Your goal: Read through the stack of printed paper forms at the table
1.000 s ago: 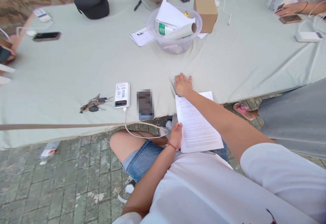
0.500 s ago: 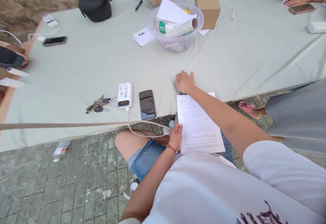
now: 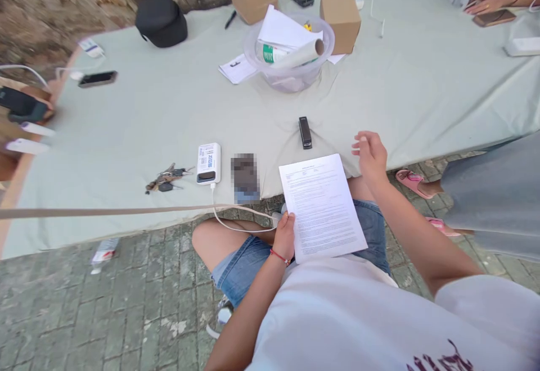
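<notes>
White short-sleeved T-shirt (image 3: 337,315) with dark red print. Blue denim shorts (image 3: 240,261) below shirt. Red string bracelet (image 3: 279,256) beside shirt, left wrist.

A white printed sheet (image 3: 323,208), black stapler (image 3: 305,132), pale grey-green tablecloth (image 3: 169,118), brown boxes (image 3: 340,14) and black cap (image 3: 161,20).

cloth-covered table (image 3: 126,123), keys (image 3: 165,179), power bank (image 3: 208,163)

Soft even daylight, blurred, warped edges
</notes>
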`<state>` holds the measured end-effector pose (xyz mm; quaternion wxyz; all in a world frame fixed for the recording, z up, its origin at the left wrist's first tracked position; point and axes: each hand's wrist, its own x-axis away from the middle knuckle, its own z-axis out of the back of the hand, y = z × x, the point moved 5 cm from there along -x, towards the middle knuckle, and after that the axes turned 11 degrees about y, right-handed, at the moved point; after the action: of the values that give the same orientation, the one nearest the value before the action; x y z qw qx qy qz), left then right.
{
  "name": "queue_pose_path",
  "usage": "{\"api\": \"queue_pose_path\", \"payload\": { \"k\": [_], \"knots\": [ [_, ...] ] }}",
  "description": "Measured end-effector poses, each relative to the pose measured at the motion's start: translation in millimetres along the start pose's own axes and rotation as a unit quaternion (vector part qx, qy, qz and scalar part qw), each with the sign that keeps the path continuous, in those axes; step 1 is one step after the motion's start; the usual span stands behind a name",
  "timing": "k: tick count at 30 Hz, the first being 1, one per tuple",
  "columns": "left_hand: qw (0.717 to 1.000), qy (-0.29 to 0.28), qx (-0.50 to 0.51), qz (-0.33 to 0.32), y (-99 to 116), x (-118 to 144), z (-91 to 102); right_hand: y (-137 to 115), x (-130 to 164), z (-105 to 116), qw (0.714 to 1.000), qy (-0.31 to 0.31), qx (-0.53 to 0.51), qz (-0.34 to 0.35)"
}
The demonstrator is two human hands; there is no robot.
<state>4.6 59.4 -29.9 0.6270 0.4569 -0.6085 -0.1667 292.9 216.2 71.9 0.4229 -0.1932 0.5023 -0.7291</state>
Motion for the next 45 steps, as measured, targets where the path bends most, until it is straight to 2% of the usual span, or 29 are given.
{"api": "queue_pose_path", "payload": {
  "k": [2, 4, 6, 9, 13, 15, 17, 19, 22, 24, 26, 30, 32, 35, 40, 42, 45],
  "knots": [
    [1.000, -0.008, 0.005, 0.007, -1.2, 1.0, 6.2, 34.1, 52.6, 35.0, 0.995, -0.033, -0.022, -0.087],
    [1.000, -0.007, 0.004, 0.008, -1.9, 2.1, 11.7, 60.6, 103.3, 54.2, 0.979, -0.104, -0.037, -0.169],
    [1.000, -0.001, 0.004, 0.011, -2.4, 1.9, 14.1, 75.8, 142.3, 59.8, 0.960, -0.173, -0.042, -0.218],
    [1.000, 0.000, 0.019, 0.020, -2.2, 0.3, 9.2, 86.4, 170.2, 49.5, 0.932, -0.250, -0.076, -0.251],
    [0.996, -0.011, 0.072, 0.046, 0.0, 4.1, -1.3, 106.5, 173.8, 34.3, 0.890, -0.257, -0.154, -0.344],
    [0.993, -0.021, 0.101, 0.063, -0.3, 10.2, -1.7, 114.5, 174.6, 32.2, 0.876, -0.256, -0.183, -0.365],
    [0.986, -0.035, 0.125, 0.102, -4.9, 17.6, 1.5, 119.5, 176.9, 33.4, 0.876, -0.247, -0.196, -0.365],
    [0.974, -0.056, 0.136, 0.175, -14.7, 25.3, 5.8, 121.5, 179.9, 35.0, 0.882, -0.237, -0.195, -0.356],
    [0.956, -0.087, 0.117, 0.255, -27.5, 33.2, 9.6, 119.8, 182.9, 34.1, 0.891, -0.235, -0.193, -0.337],
    [0.961, -0.092, 0.095, 0.244, -28.7, 32.7, 8.9, 117.5, 182.3, 32.9, 0.897, -0.232, -0.195, -0.322],
    [0.973, -0.083, 0.078, 0.202, -25.7, 29.5, 6.1, 116.3, 180.5, 33.2, 0.906, -0.218, -0.189, -0.311],
    [0.991, -0.032, 0.053, 0.122, -19.4, 22.9, 4.4, 117.0, 177.6, 37.3, 0.920, -0.176, -0.144, -0.320],
    [0.993, -0.003, 0.054, 0.104, -19.2, 20.5, 8.0, 114.9, 177.6, 36.7, 0.916, -0.185, -0.145, -0.325],
    [0.988, 0.006, 0.088, 0.128, -23.0, 18.6, 13.0, 111.0, 177.3, 33.7, 0.906, -0.209, -0.169, -0.327],
    [0.964, -0.026, 0.165, 0.208, -29.8, 18.5, 13.7, 115.0, 174.5, 32.9, 0.902, -0.198, -0.174, -0.342],
    [0.965, -0.022, 0.165, 0.204, -30.3, 18.1, 14.4, 116.2, 171.6, 34.0, 0.909, -0.188, -0.165, -0.334],
    [0.976, -0.010, 0.144, 0.161, -28.9, 17.1, 15.9, 117.0, 162.5, 39.9, 0.923, -0.162, -0.147, -0.318]
  ]
}}
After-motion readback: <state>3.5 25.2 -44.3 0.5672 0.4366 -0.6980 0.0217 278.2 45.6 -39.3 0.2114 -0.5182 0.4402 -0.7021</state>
